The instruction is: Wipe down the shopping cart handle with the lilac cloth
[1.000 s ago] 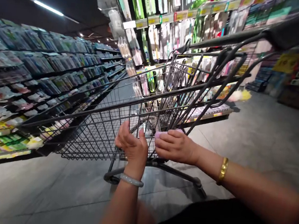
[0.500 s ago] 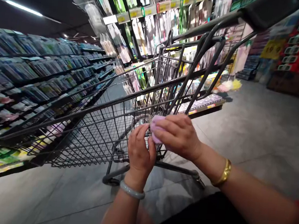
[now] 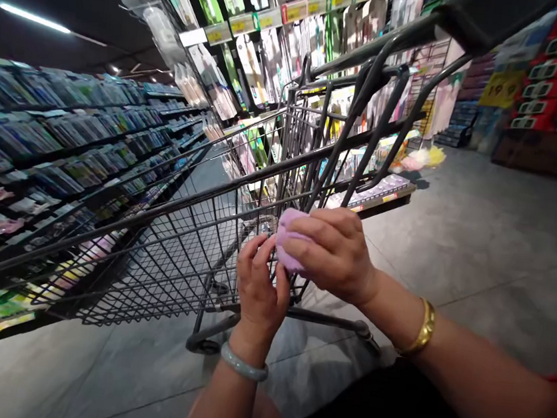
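Note:
My right hand (image 3: 336, 252) is closed around a soft lilac cloth (image 3: 287, 238), folded into a thick pad, with the fingers across its near side. Just left of it, my left hand (image 3: 260, 291) is raised with curled fingers. Its fingertips and thumb come up against the cloth's left and lower edges; whatever may be between them is hidden. Both hands are in front of a dark wire shopping cart (image 3: 183, 201), near its handle end. A grey bangle (image 3: 243, 364) circles my left wrist and a gold bracelet (image 3: 423, 327) my right.
The cart's handle (image 3: 495, 22) reaches up to the upper right. Behind the cart stands a lit rack of hanging packages (image 3: 252, 65). Long shelves of goods (image 3: 66, 131) run along the left. Red boxes (image 3: 549, 85) are stacked at the far right. Grey tile floor (image 3: 481, 239) lies beneath.
The lilac cloth has shifted slightly left and shows more of its face, still in my right hand. My left hand has barely moved. The whole view has shifted slightly.

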The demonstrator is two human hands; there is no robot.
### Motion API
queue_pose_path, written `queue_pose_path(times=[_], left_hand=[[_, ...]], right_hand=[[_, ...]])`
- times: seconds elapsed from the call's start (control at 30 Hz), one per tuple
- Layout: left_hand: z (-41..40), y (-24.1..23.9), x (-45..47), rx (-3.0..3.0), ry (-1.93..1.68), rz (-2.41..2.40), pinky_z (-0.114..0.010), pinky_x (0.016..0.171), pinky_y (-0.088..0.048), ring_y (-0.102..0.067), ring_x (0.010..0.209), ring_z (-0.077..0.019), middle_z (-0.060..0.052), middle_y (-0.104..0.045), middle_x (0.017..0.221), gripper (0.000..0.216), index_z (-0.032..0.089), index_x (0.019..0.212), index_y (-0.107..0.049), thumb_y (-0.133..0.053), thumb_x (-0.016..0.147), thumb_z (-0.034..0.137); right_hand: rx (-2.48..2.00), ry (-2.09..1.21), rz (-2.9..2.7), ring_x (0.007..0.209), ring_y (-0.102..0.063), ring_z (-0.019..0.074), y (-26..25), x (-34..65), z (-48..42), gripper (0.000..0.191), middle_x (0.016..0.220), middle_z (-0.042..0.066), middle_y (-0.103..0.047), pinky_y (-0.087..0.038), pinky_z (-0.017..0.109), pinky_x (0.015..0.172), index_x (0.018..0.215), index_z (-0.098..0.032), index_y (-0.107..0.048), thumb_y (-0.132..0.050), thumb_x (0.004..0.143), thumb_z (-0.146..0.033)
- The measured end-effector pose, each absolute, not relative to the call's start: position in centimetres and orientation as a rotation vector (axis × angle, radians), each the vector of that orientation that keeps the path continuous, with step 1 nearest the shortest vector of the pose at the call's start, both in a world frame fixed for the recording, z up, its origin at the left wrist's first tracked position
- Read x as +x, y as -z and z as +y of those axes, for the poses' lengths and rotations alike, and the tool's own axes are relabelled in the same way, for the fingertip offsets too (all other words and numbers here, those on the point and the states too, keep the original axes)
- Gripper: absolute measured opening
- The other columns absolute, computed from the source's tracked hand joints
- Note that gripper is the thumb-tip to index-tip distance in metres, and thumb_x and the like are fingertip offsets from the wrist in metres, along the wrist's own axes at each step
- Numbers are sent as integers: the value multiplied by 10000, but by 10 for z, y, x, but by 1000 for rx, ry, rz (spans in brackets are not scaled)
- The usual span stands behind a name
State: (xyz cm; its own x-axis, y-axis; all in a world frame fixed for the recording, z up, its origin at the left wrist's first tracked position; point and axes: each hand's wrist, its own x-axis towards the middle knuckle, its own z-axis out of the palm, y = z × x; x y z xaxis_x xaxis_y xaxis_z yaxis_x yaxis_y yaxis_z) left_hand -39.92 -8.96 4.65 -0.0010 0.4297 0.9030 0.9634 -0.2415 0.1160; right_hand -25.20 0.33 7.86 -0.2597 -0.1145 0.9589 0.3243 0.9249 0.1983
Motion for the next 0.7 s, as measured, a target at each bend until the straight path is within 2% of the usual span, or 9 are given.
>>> queue_pose_path(times=[0.23,0.4,0.47,0.63,0.7], left_hand=[[-89,-44,-405,-1737,1344,-1414,-454,1061,-456,-534,1211,-230,-119,-569,1245,442,194,1314,-504,-514,879,115],[-92,-48,-403,-1698,1401,-1481,-401,994,-492,-532,1179,-210,-103,-567,1197,391,199,1241,-550,-442,890,64],[-92,-49,-402,-1694,1376,-1483,-386,979,-491,-532,1155,-203,-91,-577,1150,366,198,1201,-561,-439,886,58],[-90,-49,-404,-1616,1482,-1484,-397,946,-501,-547,1062,-186,-66,-538,1080,241,198,1073,-546,-437,898,75],[-88,-48,-404,-1587,1525,-1504,-386,904,-526,-555,1041,-182,-68,-510,1088,223,200,1057,-531,-423,905,79]], right_hand=[[-30,483,-1910,1127,-533,148,-64,-260,2,95,1137,-33,-691,-403,329,926,970,-267,-667,-643,879,-259],[-158,451,-1787,1098,-544,166,-88,-240,9,249,1169,-15,-697,-433,339,917,1076,-266,-645,-690,852,-365],[-176,437,-1765,1083,-548,172,-86,-241,9,271,1153,-10,-704,-432,349,922,1082,-262,-645,-710,836,-357],[1,514,-1943,1126,-543,148,-58,-259,2,106,1154,-29,-700,-410,331,908,982,-256,-658,-648,878,-275],[10,517,-1955,1128,-544,148,-60,-256,3,115,1165,-28,-694,-418,329,908,993,-257,-655,-643,880,-275]])
